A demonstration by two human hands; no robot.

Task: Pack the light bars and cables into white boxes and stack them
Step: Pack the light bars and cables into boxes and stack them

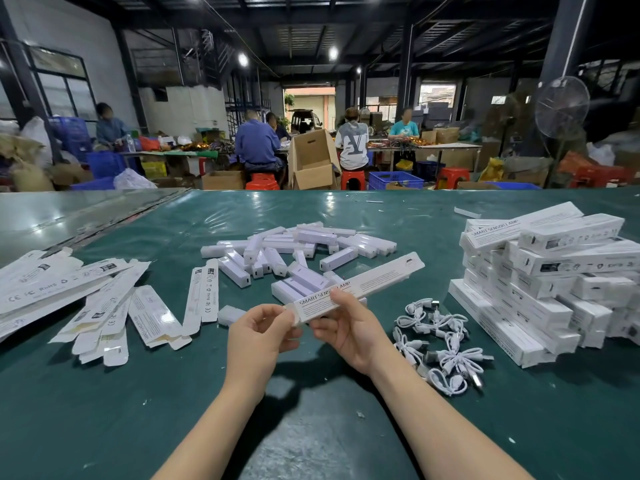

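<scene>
At the centre of the frame both hands hold one white box (pixel 356 285) above the table (pixel 104 427). The right hand (pixel 346 327) grips its near end, fingers (pixel 337 299) curled round it, while the left hand (pixel 258 329) pinches the end flap. Whether a bar and cable are inside cannot be told. Held only at that end, the far end may dip and, if unsealed, spill its contents. A crooked tuck would crease the flap. At right, the stack of packed boxes (pixel 540 271) lies loosely; one more set down carelessly could slide it onto the cables (pixel 440 344).
</scene>
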